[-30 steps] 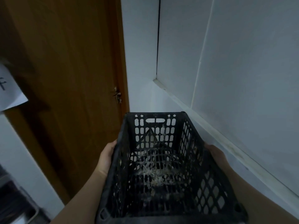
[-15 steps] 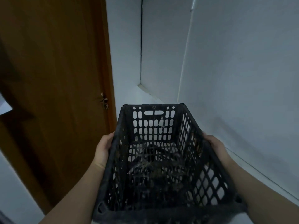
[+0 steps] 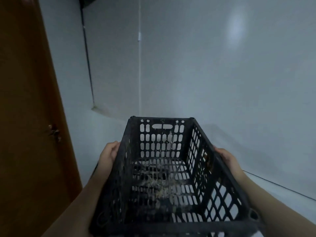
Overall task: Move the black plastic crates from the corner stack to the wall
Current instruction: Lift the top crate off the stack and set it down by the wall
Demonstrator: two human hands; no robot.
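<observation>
A black plastic crate [image 3: 164,170] with slotted walls fills the lower middle of the head view, held in the air in front of me, long side pointing away. Pale debris lies on its bottom. My left hand [image 3: 109,153] grips its left rim and my right hand [image 3: 226,157] grips its right rim, fingers curled over the edges. A white wall [image 3: 213,74] rises straight ahead of the crate. The corner stack is out of view.
A brown wooden door [image 3: 29,117] with a small metal latch [image 3: 54,132] stands to the left. A narrow white wall strip and a dark vertical gap [image 3: 88,65] lie beside it. Pale floor [image 3: 106,124] shows beyond the crate.
The view has swung to the right: the door has slid toward the left edge and the white wall now fills most of the frame. Both hands keep their hold on the crate.
</observation>
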